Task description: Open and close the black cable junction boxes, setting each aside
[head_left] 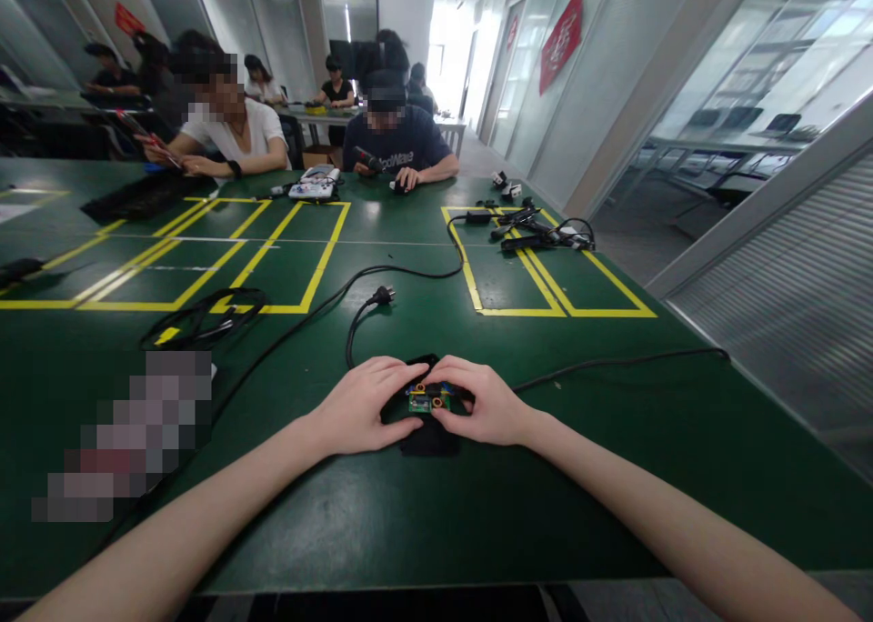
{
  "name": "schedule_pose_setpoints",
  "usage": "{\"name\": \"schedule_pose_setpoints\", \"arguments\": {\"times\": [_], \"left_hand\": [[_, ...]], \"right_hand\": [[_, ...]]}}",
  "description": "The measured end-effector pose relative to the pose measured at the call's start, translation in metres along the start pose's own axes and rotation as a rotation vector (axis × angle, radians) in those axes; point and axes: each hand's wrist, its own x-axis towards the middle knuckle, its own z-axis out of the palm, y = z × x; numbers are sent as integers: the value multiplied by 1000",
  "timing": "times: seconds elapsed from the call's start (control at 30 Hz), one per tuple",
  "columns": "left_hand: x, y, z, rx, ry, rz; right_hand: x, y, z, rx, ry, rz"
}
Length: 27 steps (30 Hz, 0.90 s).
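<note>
A small green circuit board (419,405) with copper-coloured coils and other parts lies between my hands, close to the front of the table. Beneath and around it is a black plastic casing (429,442), partly covered by my fingers. My left hand (355,410) curls round the left side of the casing, thumb at its front and fingers at the back. From the right, my right hand (487,404) closes over the board, its thumb and fingertips at the board's right end. A black cord with a plug (383,296) comes out behind my left hand.
A coiled black cable (205,320) lies to the left, near a blurred-out object (146,422). Tangled black adapters (536,231) sit at the back right. Yellow tape (324,258) marks the green table (327,522). Two people (402,140) work across it.
</note>
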Motion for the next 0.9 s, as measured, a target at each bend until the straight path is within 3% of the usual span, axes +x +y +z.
{"name": "schedule_pose_setpoints", "arguments": {"times": [0.17, 0.47, 0.9], "left_hand": [[3, 1, -2, -32, 41, 23], [6, 0, -3, -58, 68, 21], [6, -1, -1, -65, 70, 26]], "right_hand": [[-1, 4, 1, -27, -10, 61], [-2, 7, -9, -155, -59, -29], [1, 2, -12, -364, -166, -20]]}}
